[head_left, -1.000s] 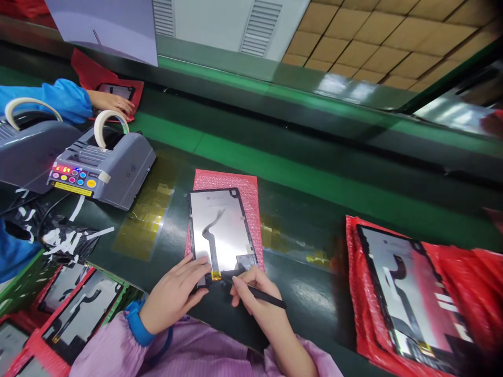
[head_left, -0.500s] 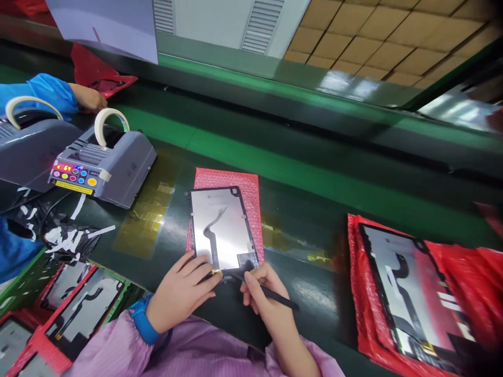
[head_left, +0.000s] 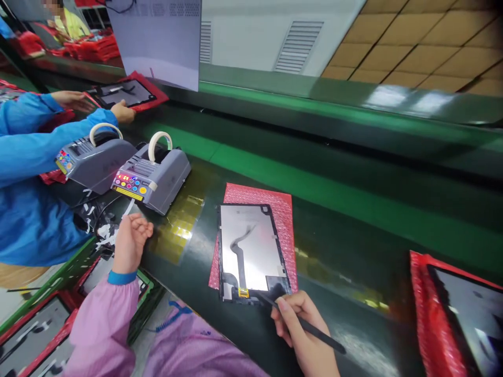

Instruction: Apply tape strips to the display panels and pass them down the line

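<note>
Right hand (head_left: pixel 308 343) has its grip closed around a black tool (head_left: pixel 330 341), tip by the lower edge of the screen panel (head_left: pixel 257 251), mid-frame on red bubble wrap (head_left: pixel 283 220). Left hand (head_left: pixel 131 243) is at a white tape strip (head_left: pixel 130 206), frame left; honestly can't tell if it's pinched.

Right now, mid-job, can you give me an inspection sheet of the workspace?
Surface: dark green bench with yellow film stuck on it.
Job's things: screen lies on a red sheet; spare screen in red wrap at far right.
Clutter: white scraps near the front dispenser.
Grips: right hand holds a black tool, tip near the screen's lower edge; left hand is at the tape strip hanging from that dispenser, contact unclear.
Cables: blue coiled cord by the smock.
Surroundings: blue-sleeved co-worker holds a wrapped panel; green crate at lower left.
</note>
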Demonstrator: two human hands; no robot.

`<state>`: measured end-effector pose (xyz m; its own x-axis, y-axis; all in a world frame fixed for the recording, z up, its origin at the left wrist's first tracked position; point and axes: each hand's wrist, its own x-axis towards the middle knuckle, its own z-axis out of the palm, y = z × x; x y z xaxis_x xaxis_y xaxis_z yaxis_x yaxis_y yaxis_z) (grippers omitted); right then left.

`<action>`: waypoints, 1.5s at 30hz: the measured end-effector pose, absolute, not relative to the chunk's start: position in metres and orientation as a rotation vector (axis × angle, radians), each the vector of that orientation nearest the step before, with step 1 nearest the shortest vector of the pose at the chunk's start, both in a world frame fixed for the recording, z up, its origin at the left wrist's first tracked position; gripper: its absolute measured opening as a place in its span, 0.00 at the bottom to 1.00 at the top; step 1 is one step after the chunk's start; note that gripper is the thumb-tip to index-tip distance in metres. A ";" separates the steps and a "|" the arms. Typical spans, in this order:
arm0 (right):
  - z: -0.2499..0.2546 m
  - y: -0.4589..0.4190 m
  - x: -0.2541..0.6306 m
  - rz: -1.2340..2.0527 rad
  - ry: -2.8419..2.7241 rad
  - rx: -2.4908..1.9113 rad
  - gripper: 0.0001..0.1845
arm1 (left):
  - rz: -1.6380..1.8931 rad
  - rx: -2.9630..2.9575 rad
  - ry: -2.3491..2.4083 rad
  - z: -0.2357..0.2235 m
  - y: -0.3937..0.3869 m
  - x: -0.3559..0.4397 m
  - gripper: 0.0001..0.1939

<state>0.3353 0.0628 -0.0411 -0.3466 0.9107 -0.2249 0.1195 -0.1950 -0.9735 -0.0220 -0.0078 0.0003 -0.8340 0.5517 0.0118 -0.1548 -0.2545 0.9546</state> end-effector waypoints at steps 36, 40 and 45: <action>-0.001 0.171 0.244 1.828 -2.085 -0.815 0.30 | 0.231 2.615 1.955 -0.010 0.033 0.078 0.15; -0.013 0.179 0.239 1.711 -2.145 -0.781 0.28 | 0.359 2.560 1.936 -0.014 0.035 0.072 0.12; -0.018 0.184 0.238 1.657 -2.206 -0.769 0.28 | 0.451 2.531 1.903 -0.018 0.036 0.068 0.12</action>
